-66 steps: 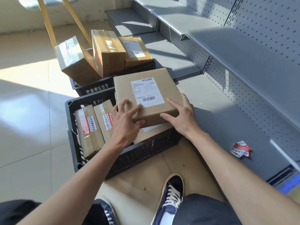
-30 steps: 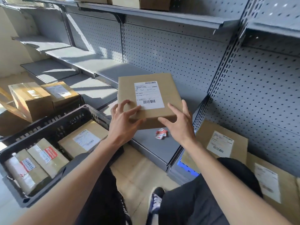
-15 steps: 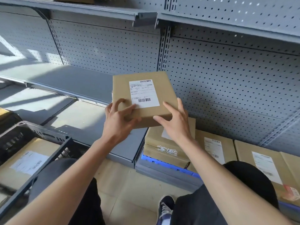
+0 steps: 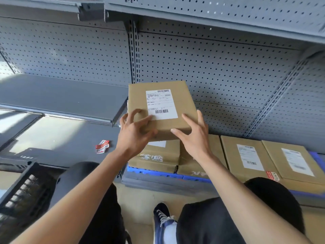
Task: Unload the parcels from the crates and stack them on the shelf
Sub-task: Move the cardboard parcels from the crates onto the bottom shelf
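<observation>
I hold a flat brown cardboard parcel (image 4: 161, 110) with a white barcode label, level in front of the grey pegboard shelving. My left hand (image 4: 133, 134) grips its near left corner, thumb underneath and fingers curled on top. My right hand (image 4: 191, 136) holds its near right edge with fingers spread along the side. The parcel hovers just above a brown parcel (image 4: 158, 155) lying on the bottom shelf (image 4: 154, 180). A corner of the black plastic crate (image 4: 22, 187) shows at the lower left.
Three more labelled brown parcels (image 4: 246, 159) lie in a row on the bottom shelf to the right. A crumpled red-and-white sticker (image 4: 102, 147) lies on the grey shelf (image 4: 58, 138) to the left. A grey shelf overhangs above. My knees and shoe are below.
I have carried the parcel from the crate rightward to the shelf bay with parcels. It now hovers lower, directly over the leftmost parcel. The crate has slid to the lower left.
</observation>
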{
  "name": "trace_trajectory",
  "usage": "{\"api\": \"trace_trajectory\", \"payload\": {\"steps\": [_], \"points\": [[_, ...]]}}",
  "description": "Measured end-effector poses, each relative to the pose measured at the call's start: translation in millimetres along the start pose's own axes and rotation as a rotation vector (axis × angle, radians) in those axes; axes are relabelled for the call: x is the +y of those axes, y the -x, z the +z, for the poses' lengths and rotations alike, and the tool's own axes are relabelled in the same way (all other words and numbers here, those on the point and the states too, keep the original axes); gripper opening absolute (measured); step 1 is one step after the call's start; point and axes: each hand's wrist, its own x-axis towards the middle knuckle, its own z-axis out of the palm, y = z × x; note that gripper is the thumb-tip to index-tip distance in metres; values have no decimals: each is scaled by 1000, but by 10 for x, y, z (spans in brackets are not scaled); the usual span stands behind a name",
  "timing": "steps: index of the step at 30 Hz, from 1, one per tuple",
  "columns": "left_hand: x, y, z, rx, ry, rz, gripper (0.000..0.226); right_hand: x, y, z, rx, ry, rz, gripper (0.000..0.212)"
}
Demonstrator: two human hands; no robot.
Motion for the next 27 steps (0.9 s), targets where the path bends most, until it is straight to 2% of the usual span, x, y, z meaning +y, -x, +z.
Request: {"api": "trace_trajectory", "payload": {"steps": [11, 19, 27], "points": [[608, -148, 932, -148, 55, 180, 55, 831, 195, -687, 133, 77, 165, 67], [905, -130, 1600, -273, 37, 221, 57, 1460, 337, -1035, 160, 125, 266, 66], [838, -111, 2059, -356, 8, 187, 58, 1957, 376, -940, 122, 116, 322, 65]]}}
